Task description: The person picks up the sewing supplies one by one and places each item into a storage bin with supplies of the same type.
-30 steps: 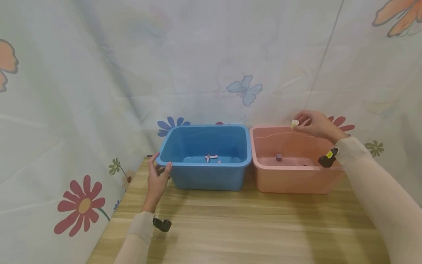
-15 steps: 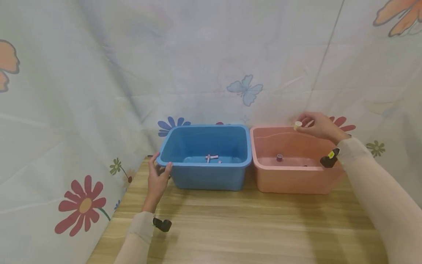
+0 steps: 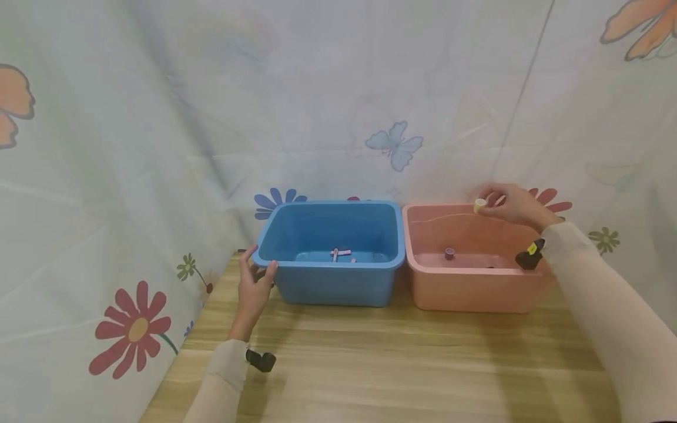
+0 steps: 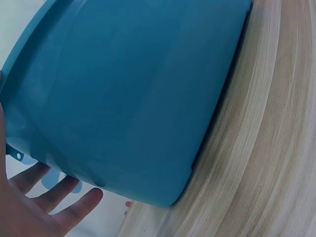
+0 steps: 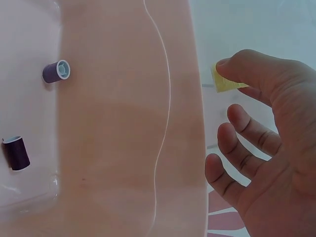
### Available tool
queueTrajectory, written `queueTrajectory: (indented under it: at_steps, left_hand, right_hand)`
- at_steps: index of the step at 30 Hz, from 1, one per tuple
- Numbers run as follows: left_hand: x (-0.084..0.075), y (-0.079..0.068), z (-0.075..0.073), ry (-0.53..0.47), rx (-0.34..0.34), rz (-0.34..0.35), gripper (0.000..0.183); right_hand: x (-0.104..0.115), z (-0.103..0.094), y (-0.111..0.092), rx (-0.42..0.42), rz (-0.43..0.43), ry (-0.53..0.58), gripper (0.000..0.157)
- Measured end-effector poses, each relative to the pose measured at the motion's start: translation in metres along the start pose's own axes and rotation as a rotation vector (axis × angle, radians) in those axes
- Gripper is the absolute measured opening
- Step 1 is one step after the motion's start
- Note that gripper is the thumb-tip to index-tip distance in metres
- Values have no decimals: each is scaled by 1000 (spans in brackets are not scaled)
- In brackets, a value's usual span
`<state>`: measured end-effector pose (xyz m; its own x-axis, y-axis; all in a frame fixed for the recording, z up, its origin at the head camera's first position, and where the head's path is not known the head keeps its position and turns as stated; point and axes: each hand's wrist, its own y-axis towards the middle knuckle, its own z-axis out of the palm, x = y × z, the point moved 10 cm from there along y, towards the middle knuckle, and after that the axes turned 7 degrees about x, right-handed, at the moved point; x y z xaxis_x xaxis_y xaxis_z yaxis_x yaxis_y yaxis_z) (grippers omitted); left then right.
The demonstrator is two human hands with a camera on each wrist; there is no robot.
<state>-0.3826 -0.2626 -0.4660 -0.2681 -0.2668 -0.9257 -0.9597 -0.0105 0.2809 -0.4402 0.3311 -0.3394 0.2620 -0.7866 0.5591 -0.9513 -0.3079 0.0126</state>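
My right hand (image 3: 513, 205) pinches a small yellow thread spool (image 3: 479, 205) between thumb and forefinger at the far rim of the pink bin (image 3: 471, 291). In the right wrist view the spool (image 5: 226, 81) is partly covered by the thumb, and the other fingers are loosely bent. A purple spool (image 5: 55, 72) and a darker one (image 5: 16, 153) lie on the pink bin's floor. My left hand (image 3: 252, 294) rests at the front left corner of the blue bin (image 3: 333, 285), thumb at the front, extended fingers (image 4: 79, 207) spread by its side.
Pink strip-like pieces (image 3: 338, 254) lie inside the blue bin. Both bins stand side by side on a wooden table (image 3: 370, 364). A flower-printed curtain (image 3: 317, 117) hangs directly behind and at the left.
My right hand has shifted slightly right and down with the yellow spool. The spool's white end is tilted differently. My left hand and both bins stay as they were.
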Motion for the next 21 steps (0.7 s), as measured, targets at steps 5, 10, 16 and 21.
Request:
queueTrajectory:
  at_steps: [5,10,16,21]
  left_hand:
    - [3,1,-2,15,12,-5,70]
    - [0,0,-1,18,30,-21,72]
    - [-27,-9,2,26,40,-23,73]
    - [-33,-12,3,24,40,-25,73]
  right_hand:
    - [-6,2,1,11,15,34,40]
    - [-9,3,0,14,29,10,44]
    - [-10,4,0,8,29,-4,37]
    - [-12,4,-1,7,33,4,38]
